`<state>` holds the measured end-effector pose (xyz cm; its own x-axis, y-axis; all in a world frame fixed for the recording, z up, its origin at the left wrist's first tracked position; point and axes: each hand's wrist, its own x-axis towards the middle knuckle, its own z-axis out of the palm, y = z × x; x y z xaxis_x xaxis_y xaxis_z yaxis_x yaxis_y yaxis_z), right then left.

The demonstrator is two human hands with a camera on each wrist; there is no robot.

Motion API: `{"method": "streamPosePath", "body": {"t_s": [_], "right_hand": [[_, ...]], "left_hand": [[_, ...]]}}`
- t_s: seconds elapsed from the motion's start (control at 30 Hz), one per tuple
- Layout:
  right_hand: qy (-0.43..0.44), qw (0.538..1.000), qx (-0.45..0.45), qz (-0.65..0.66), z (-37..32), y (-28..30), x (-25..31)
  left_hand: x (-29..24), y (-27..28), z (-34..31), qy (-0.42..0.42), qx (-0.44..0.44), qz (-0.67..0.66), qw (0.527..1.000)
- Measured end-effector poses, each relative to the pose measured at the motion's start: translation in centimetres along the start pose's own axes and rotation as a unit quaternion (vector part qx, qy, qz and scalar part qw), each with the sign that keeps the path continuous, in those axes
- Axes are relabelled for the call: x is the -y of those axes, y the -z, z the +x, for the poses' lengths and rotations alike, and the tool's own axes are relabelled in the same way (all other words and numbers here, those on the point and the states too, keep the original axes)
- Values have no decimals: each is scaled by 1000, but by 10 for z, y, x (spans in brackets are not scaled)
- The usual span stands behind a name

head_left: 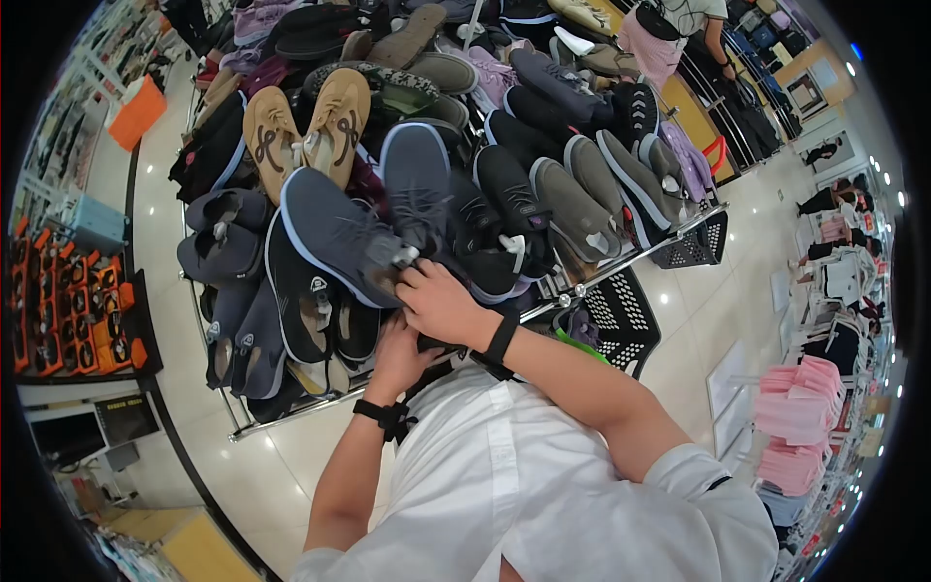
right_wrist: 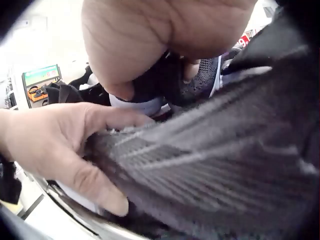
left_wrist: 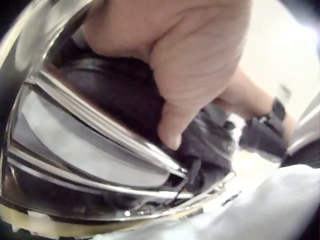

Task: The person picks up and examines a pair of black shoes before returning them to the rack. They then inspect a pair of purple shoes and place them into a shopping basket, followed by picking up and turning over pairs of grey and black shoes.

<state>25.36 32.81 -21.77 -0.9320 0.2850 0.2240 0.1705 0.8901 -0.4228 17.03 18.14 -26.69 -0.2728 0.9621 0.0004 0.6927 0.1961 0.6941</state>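
Observation:
A pair of navy lace-up sneakers (head_left: 335, 228) with pale blue soles lies on top of the shoe pile, toes away from me. My right hand (head_left: 441, 306) grips them at the heels, by a small whitish tie (head_left: 405, 256). In the right wrist view, that hand's fingers curl into the dark mesh collar (right_wrist: 197, 82). Just below it, my left hand (head_left: 400, 357) holds a dark ribbed shoe (right_wrist: 215, 165) at the near edge, thumb (left_wrist: 172, 125) on one side and fingers on the other. Those fingertips are partly hidden.
Tan shoes with bows (head_left: 335, 121), grey slip-ons (head_left: 577, 209) and black shoes (head_left: 509, 199) crowd the metal rack (head_left: 669, 233). Black perforated baskets (head_left: 621, 315) stand below on the right. A person (head_left: 669, 39) is at the far side. Orange trays (head_left: 68, 301) are to the left.

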Motion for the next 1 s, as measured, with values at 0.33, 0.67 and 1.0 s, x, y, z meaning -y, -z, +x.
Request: {"method": "streamPosePath", "body": {"t_s": [0.33,0.67,1.0], "right_hand": [[55,998,-37,-9,26,18,-24],[59,988,-8,142,-11,72,-59],[-208,968,-52,129,-56,153,-134]], "left_hand": [[-18,9,8,26,28,2,999],[-27,1,15,42,10,12,999],[-38,-2,21,91,11,19,996]]}}
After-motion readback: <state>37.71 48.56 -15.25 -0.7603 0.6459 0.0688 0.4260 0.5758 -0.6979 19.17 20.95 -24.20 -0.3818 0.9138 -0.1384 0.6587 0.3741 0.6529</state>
